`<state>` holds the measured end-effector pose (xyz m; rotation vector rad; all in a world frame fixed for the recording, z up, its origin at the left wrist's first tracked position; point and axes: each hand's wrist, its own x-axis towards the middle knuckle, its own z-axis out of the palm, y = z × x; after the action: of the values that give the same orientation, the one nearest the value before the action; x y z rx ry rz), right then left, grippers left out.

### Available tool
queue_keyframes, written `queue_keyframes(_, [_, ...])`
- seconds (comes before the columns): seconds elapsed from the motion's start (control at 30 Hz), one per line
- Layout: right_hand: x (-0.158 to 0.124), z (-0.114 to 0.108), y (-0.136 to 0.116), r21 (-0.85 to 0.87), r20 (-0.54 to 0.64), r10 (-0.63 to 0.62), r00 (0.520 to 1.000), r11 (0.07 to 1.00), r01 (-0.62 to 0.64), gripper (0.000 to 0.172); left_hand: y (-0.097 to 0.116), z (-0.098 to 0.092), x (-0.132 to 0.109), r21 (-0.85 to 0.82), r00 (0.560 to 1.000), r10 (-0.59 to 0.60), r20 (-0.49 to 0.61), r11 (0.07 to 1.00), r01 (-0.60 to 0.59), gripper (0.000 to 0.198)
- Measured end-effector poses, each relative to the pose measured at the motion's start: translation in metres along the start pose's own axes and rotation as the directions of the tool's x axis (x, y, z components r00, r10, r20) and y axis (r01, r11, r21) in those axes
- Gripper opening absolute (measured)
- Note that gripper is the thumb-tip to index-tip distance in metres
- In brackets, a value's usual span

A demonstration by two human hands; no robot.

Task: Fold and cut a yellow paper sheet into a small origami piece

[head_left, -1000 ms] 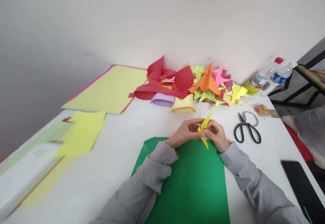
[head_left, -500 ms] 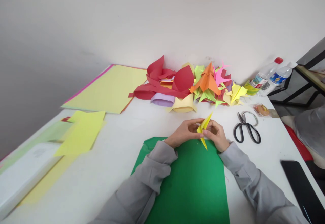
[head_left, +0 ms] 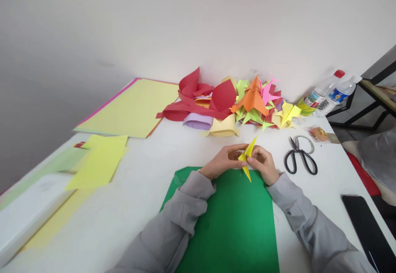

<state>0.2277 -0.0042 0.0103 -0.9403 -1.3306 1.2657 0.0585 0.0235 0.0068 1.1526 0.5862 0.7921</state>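
Observation:
Between my two hands is a small folded yellow paper piece [head_left: 248, 152] with long pointed tips, one up and one down. My left hand [head_left: 225, 160] pinches it from the left, thumb below and fingers behind. On the other side my right hand [head_left: 262, 163] grips it with thumb and curled fingers. Some of its middle is hidden by the fingertips. Both hands are over the far edge of a large green paper sheet [head_left: 235, 223] on the white table.
Folded paper planes [head_left: 252, 95] and red paper shapes [head_left: 201, 99] are piled by the wall. Black-handled scissors [head_left: 298, 157], a phone [head_left: 366, 227] and bottles [head_left: 321, 91] are on the right. Yellow sheets [head_left: 102, 161] and a white box [head_left: 34, 211] lie left. Someone sits at far right.
The folded yellow paper has shifted very slightly left and turned a little in my fingers. Both hands keep their grip; the rest looks the same.

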Motion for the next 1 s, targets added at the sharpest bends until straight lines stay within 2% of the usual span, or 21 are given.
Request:
queue_keyframes(0.17, [0.0012,0.0002,-0.0008,0.040,0.015,-0.024,1.000,0.999,0.023,0.030,0.0019,0.0008,0.0001,-0.016,0.999,-0.029,-0.027,0.999,0.029,0.062])
queue_keyframes(0.33, [0.0026,-0.0022,0.0033,0.066,0.081,-0.003,0.997,0.998,-0.003,0.031,0.0046,0.0000,0.0008,-0.010,0.996,0.034,-0.088,0.999,-0.035,0.057])
queue_keyframes(0.43, [0.0030,-0.0039,0.0054,0.058,0.118,-0.027,0.993,0.998,0.020,0.027,0.0055,-0.0007,0.0012,-0.017,0.992,0.033,-0.121,0.999,-0.036,0.057])
queue_keyframes(1.0, [0.0031,-0.0059,0.0082,0.061,0.132,-0.074,0.988,0.996,0.066,0.020,0.0030,-0.0043,0.0028,-0.092,0.994,0.009,-0.112,0.996,-0.019,0.056])
